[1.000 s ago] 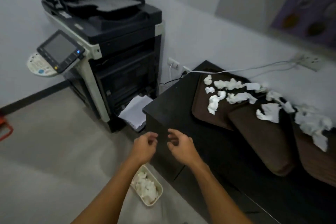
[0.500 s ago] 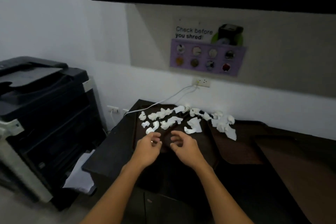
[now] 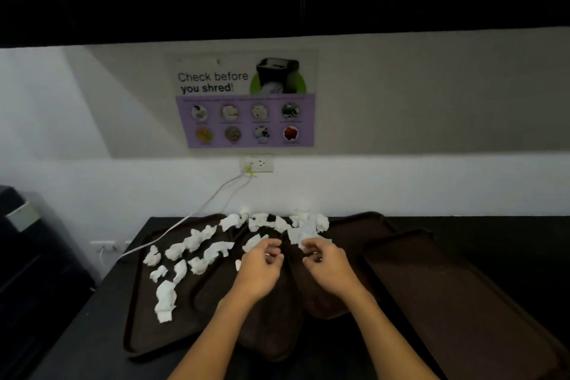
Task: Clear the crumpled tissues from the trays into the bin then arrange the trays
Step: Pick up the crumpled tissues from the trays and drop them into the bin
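Many tissues [image 3: 197,241] are lying across the overlapping trays [image 3: 138,327] below the socket [image 3: 257,164], trailing down to its left. We are holding our left hand [image 3: 262,268] and right hand [image 3: 328,268] over the pile straight below the socket, both loosely curled and grasping nothing we can see. Scooping too many risks light wads spilling off, and the cable [image 3: 160,234] running from the socket could be snagging our sweep.

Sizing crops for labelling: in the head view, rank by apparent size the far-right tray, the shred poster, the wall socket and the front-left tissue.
1. far-right tray, nearest so boosted
2. shred poster
3. front-left tissue and wall socket, too close to rank
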{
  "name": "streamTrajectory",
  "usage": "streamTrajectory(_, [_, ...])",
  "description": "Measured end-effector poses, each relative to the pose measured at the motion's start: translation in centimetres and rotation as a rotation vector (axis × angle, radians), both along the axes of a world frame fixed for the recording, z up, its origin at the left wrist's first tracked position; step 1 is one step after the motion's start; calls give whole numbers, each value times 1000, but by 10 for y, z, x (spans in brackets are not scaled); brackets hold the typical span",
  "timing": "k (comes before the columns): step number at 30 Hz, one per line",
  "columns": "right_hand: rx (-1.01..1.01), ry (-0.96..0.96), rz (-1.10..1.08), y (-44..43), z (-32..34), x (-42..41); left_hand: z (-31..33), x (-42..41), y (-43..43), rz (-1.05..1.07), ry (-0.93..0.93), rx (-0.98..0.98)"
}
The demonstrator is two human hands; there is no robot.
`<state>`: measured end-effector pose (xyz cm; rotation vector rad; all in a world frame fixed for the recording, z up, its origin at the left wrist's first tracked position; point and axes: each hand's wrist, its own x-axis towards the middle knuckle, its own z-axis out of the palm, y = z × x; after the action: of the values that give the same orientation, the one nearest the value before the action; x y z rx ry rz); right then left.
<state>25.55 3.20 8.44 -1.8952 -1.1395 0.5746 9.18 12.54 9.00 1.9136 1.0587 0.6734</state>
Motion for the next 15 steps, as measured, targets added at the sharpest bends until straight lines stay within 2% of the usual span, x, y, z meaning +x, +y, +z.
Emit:
streamTrajectory(10, [-225, -21, -7, 44, -50, 92, -24, 74, 37, 34, 64, -48])
streamTrajectory(15, [-269, -114, 61, 67, -72, 110, -36, 83, 50, 66, 93, -74])
